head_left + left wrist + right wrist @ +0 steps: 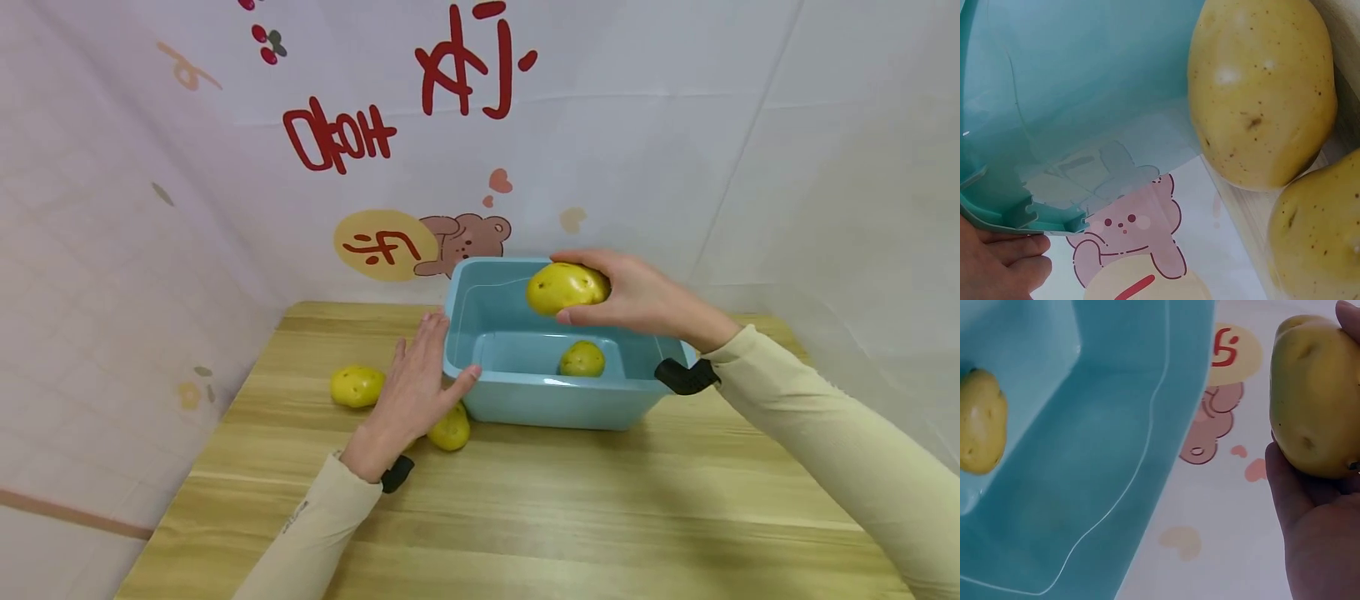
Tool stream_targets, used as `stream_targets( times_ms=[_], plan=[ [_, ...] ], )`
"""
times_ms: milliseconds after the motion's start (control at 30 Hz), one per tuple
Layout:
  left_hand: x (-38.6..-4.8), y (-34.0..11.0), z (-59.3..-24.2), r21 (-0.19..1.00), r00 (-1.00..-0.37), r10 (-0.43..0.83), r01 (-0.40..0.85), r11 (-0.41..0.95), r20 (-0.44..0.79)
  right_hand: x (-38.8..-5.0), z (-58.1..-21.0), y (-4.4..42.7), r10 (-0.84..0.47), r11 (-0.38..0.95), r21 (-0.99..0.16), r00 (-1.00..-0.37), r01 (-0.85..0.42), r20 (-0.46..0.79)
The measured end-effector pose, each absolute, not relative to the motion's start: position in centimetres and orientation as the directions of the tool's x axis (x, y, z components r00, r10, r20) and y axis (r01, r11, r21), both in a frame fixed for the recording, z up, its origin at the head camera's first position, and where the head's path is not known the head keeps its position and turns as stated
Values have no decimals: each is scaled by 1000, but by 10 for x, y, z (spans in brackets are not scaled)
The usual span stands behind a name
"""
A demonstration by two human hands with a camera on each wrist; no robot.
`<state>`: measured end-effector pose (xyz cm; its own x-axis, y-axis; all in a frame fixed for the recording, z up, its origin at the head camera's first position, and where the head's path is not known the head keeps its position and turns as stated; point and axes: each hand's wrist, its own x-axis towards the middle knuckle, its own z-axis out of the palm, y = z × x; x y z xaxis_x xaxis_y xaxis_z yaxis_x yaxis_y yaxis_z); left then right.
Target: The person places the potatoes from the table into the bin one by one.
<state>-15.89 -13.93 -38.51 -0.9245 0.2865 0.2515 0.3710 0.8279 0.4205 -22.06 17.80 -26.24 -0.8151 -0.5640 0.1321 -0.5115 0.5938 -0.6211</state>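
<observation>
A yellow potato (566, 288) is held by my right hand (637, 296) over the light blue plastic bin (555, 404). Thumb and fingers hold its right end; the right wrist view shows this potato (1316, 400) beside the fingers. Inside the bin, toward the front, lies another potato (582, 359). My left hand (416, 383) grips the bin's front left corner, thumb over the rim; the left wrist view shows bent fingers (1019, 256) against the lip's outside. Under that wrist a potato (450, 427) sits against the bin, partly covered by the hand.
One potato (357, 387) lies left of my left hand on the wooden table (540, 517). A printed white sheet (637, 158) with red characters and a bear rises right behind the bin. Pale sheets also close off both sides.
</observation>
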Motion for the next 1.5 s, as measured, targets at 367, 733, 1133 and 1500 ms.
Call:
stream_targets(
  times_ms=[367, 733, 1133, 1500],
  plan=[
    [-159, -138, -386, 421, -925, 288, 371, 828, 249, -246, -278, 177, -592, 625, -568, -799, -535, 101],
    [-157, -138, -385, 421, -930, 279, 357, 834, 238, -268, -287, 164, -646, 620, -540, -761, -569, 62],
    [-156, -139, -385, 415, -928, 287, 364, 834, 237, -275, -314, 169, -641, 659, -548, -766, -515, -50],
    [-157, -138, -386, 425, -927, 288, 368, 827, 242, -260, -294, 182, -622, 670, -548, -782, -500, -48]
  ],
)
